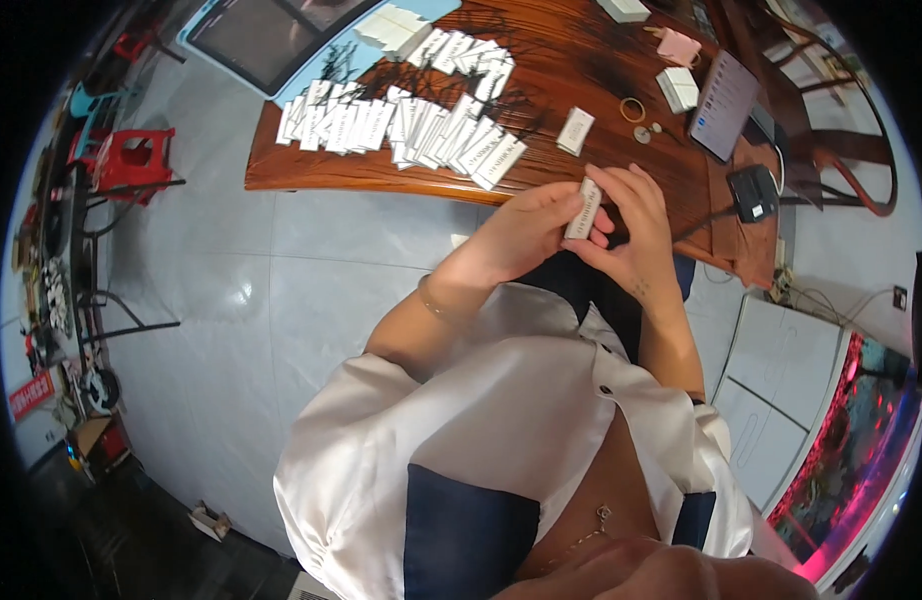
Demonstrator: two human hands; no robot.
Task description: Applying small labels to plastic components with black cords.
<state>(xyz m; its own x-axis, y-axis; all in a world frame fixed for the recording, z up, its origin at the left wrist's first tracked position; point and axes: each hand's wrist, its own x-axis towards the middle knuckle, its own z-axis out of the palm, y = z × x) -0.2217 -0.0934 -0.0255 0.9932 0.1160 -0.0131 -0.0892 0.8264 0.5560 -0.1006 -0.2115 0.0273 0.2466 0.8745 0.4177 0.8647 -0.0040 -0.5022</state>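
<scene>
Between my two hands, near the table's front edge, is a small stack of white printed tags, seen at a slant. My left hand pinches it from the left with the thumb on its upper side. My right hand curls round its right side, fingers at the top end and thumb at the lower end. Just beyond my hands a similar small stack of white tags lies on the wooden table. To the left spreads a long overlapping row of white tags with thin black strings.
A blue-edged tray or board lies at the far left. On the right are a white block of cards, a tablet-like screen, a ring, a pink case and a black box. A red stool stands left.
</scene>
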